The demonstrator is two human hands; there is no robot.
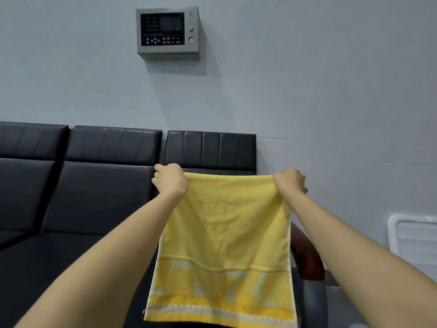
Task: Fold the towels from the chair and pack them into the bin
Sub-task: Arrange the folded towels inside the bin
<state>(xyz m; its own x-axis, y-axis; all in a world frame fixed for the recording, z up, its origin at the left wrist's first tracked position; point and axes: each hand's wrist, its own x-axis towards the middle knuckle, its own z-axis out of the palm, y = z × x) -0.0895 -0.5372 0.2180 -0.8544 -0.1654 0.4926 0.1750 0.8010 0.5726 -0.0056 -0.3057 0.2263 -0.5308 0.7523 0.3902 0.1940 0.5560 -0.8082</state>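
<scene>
sofa: black, against the wall, behind the held cloth; a control panel is mounted on the wall above it.
towel: yellow, patterned band at the bottom hem, hanging flat in the air in front of the sofa. Held up and spread, likely to square the edges before the first fold.
left hand: grip clenched on the top-left corner, fist at the top edge.
right hand: grip clenched on the top-right corner, same height.
towel vs grip: the whole cloth hangs below and between the two fists, top edge taut.
bin: can't tell; the white slatted object at right might be it.
</scene>
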